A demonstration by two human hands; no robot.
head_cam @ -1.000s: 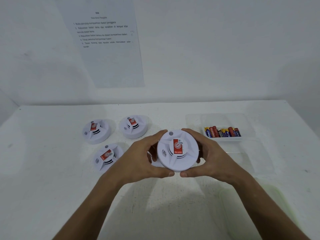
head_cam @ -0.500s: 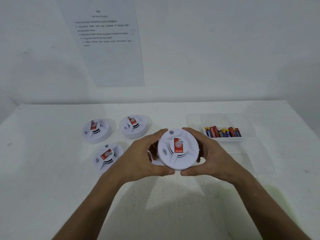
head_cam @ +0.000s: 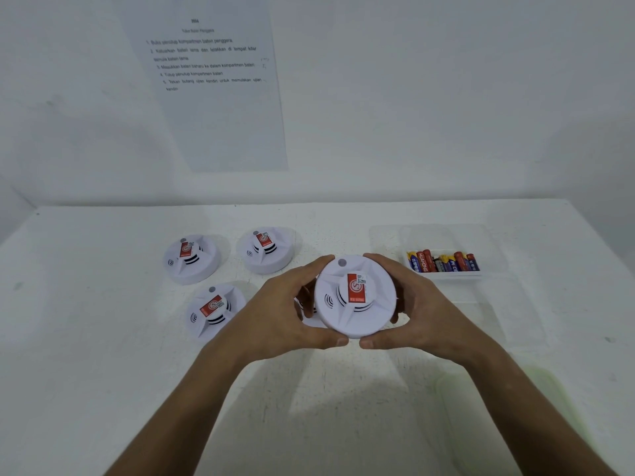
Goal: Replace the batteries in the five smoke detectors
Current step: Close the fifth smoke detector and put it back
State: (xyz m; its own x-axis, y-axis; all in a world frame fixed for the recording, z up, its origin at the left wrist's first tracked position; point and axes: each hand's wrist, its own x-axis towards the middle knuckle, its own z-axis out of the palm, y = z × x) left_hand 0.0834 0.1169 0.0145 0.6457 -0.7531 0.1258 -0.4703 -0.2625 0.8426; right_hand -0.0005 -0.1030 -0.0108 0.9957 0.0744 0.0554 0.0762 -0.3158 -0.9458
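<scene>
A white round smoke detector [head_cam: 355, 297] with a red label is held above the table, face up. My left hand [head_cam: 285, 312] grips its left rim and my right hand [head_cam: 422, 309] grips its right rim, thumbs nearly meeting at the near edge. Three more detectors lie on the table: back left detector [head_cam: 190, 257], back middle detector [head_cam: 266, 249] and front left detector [head_cam: 214, 309]. A further detector [head_cam: 305, 304] is mostly hidden behind my left hand. Several batteries [head_cam: 443, 261] lie in a clear tray [head_cam: 491, 249] at the back right.
The white table [head_cam: 86, 338] meets a white wall with a printed instruction sheet [head_cam: 213, 80]. A clear lidded container [head_cam: 508, 417] sits at the near right beside my right forearm.
The held detector has shifted slightly between my hands; my grip is the same. Nothing else on the table moved.
</scene>
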